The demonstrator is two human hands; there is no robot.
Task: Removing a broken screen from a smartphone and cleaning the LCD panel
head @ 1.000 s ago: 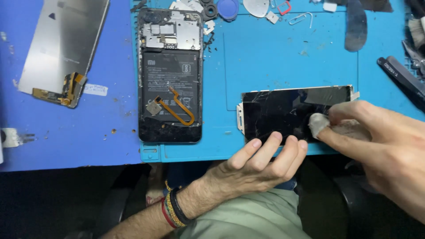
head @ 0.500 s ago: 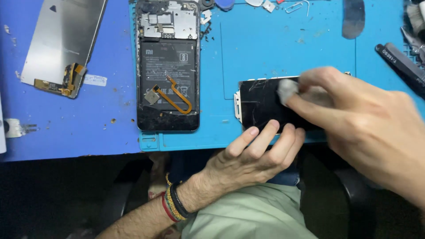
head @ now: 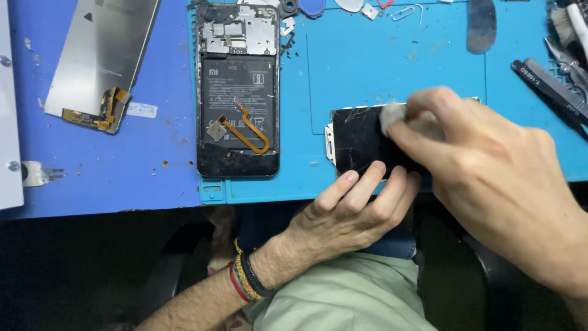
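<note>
A scratched black phone screen (head: 361, 142) lies at the blue mat's (head: 392, 61) near edge, five o'clock from the opened phone (head: 237, 92). The right hand (head: 490, 171) pinches a white wipe (head: 392, 116) on it; left hand (head: 349, 211), fingers narrowly spread, steadies its edge. Bare mat at twelve o'clock.

free: bare mat (head: 392, 55) above screen (head: 358, 138) | blocked: opened phone (head: 237, 92) left — tweezers (head: 554, 89) right

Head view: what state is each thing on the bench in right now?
Black cracked phone screen panel: flat on blue mat, steadied by left hand.
Small white cloth pad: pressed on panel under right hand.
Black opened phone body: back cover off, orange flex cable exposed.
Silver display backplate: detached, lying apart.
Black tweezers: idle, untouched.
</note>
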